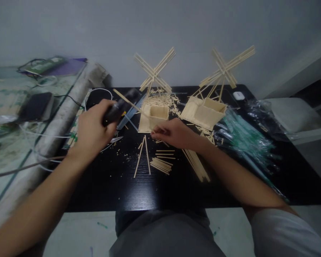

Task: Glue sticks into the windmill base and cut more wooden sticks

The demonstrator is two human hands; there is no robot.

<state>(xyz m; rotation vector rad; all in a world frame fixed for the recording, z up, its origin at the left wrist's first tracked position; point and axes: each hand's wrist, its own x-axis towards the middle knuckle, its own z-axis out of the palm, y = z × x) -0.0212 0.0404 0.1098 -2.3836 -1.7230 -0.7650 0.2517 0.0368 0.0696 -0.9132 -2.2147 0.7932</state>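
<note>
My left hand (pixel 95 128) is wrapped round a black tool (pixel 120 107), blurred by motion, so its exact kind is unclear. My right hand (pixel 171 132) has its fingers pinched in front of a small wooden-stick windmill model (pixel 144 123) with an open square box. A thin wooden stick (pixel 127 100) slants past the black tool toward the right fingers, which seem to hold its lower end. Crossed stick blades (pixel 154 73) rise behind that model. To its right stands a second windmill model (pixel 194 109), alike in build.
Short sticks (pixel 161 166) and two longer sticks (pixel 139 157) lie on the black table (pixel 101 192). Stick scraps pile behind the models. Green-tinted plastic bags (pixel 246 139) lie at right. Cables (pixel 45 135) and a glass-topped surface (pixel 5 171) are at left.
</note>
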